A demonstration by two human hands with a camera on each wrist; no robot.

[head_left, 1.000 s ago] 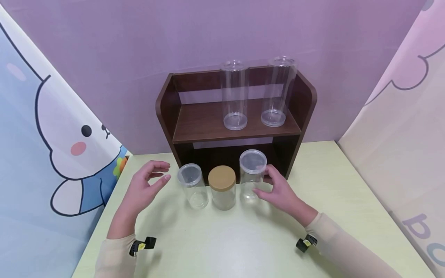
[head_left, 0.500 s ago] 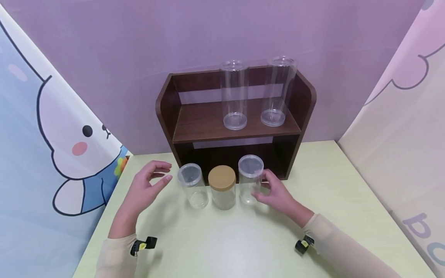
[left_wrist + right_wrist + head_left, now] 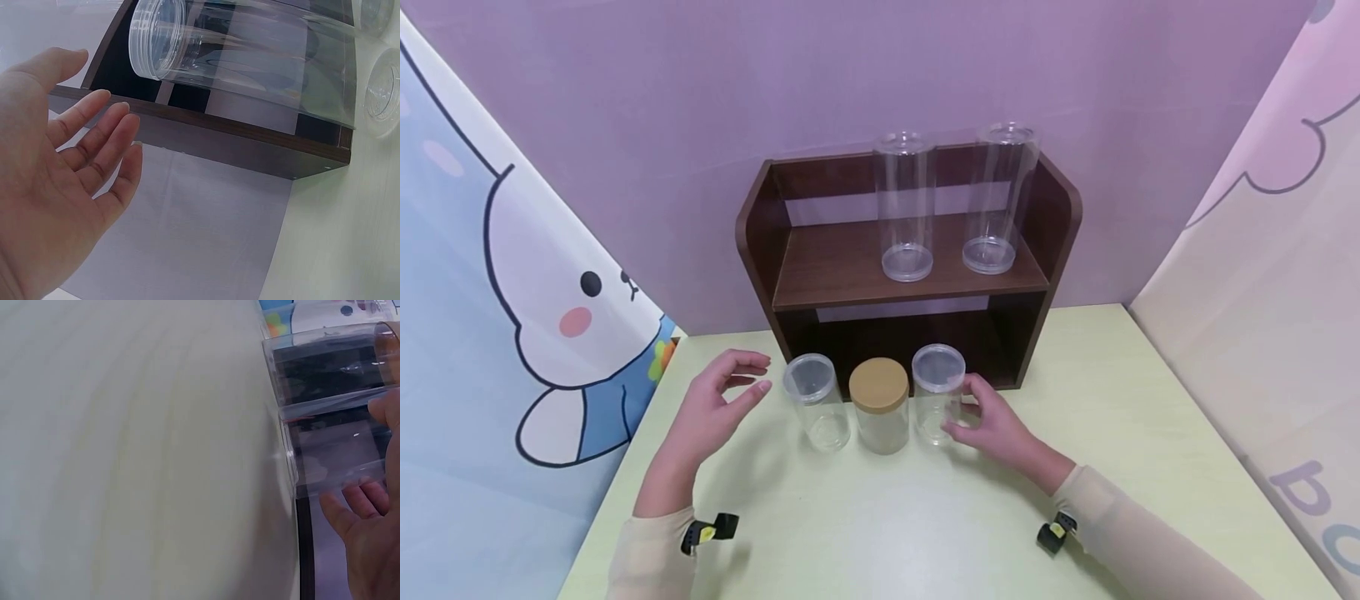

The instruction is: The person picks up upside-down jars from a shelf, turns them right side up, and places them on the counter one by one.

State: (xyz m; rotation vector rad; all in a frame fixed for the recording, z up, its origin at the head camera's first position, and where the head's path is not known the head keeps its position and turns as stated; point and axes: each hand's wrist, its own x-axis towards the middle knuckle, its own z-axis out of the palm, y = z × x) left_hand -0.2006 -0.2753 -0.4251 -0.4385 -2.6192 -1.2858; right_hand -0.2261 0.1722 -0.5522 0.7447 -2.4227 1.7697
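Three clear lidded jars stand in a row before the brown shelf. My right hand [image 3: 996, 423] holds the right-hand jar [image 3: 937, 371] by its side, thumb in front and fingers behind; in the right wrist view its fingertips lie against the clear wall of this jar [image 3: 337, 450]. The middle jar [image 3: 880, 387] has a tan lid, and the left jar [image 3: 810, 379] a translucent one. Just left of that jar, my left hand [image 3: 718, 404] hovers with relaxed fingers and holds nothing. The left wrist view shows its palm [image 3: 56, 181] apart from the large-looking clear jar [image 3: 250, 62].
A dark brown two-tier shelf [image 3: 835, 267] stands at the table's back. On its upper tier are two tall clear cylinders, one mid-shelf [image 3: 907, 208] and one at right [image 3: 996, 208]. A purple backdrop [image 3: 625, 125] rises behind, with printed cloth panels on both sides.
My right hand has brought the right jar toward me and slightly left, level with the other two. My left hand has stayed nearly still.
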